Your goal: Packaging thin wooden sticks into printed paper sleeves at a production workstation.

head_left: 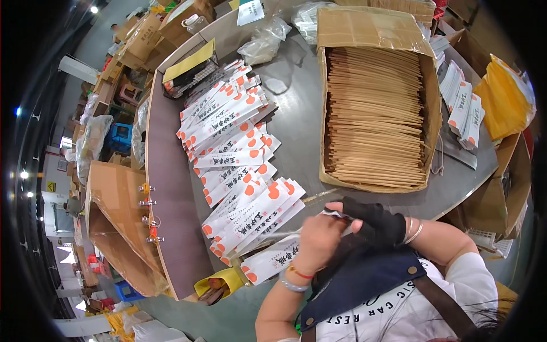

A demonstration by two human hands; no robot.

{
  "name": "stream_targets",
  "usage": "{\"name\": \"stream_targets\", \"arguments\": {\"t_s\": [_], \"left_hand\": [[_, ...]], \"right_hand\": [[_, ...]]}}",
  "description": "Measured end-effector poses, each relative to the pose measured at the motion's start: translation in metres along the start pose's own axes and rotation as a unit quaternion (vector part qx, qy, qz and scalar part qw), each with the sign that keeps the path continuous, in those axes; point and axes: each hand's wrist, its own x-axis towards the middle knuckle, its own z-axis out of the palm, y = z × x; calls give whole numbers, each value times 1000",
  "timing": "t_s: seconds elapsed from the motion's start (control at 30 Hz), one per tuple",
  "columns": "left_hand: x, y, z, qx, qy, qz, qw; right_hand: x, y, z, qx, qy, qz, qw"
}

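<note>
My left hand (320, 242), bare with bracelets at the wrist, is closed with its fingertips against my right hand. My right hand (373, 221) wears a black fingerless glove and is also closed, fingers bent inward. Between them shows a small whitish edge, too little to name. Beside my left wrist lies a white paper sleeve (265, 265) with orange dots and dark lettering. Farther left spreads a heap of similar paper sleeves (228, 151). Beyond my hands stands an open cardboard box (436, 122) packed with thin wooden sticks (376, 119).
A raised board (171, 188) borders the metal table (293, 114) on the left. A yellow pouch (231, 280) is at the near left corner, a wire basket (199, 74) at the far left. More sleeves (464, 111) and a yellow bag (501, 100) are on the right.
</note>
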Motion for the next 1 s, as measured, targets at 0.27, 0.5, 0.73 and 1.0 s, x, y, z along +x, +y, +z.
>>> {"name": "stream_targets", "arguments": {"t_s": [0.27, 0.5, 0.73, 1.0], "left_hand": [[-56, -29, 23, -92, 36, -241, 965], [-61, -33, 32, -153, 51, -285, 945], [-58, -33, 34, -61, 133, -214, 966], [-50, -34, 24, -165, 91, -203, 961]], "right_hand": [[-43, 119, -46, -483, 206, 86, 847], [-29, 112, -44, -539, 153, 152, 814], [-34, 58, -48, -426, 78, 109, 895], [-37, 43, -40, -373, 25, 22, 927]]}}
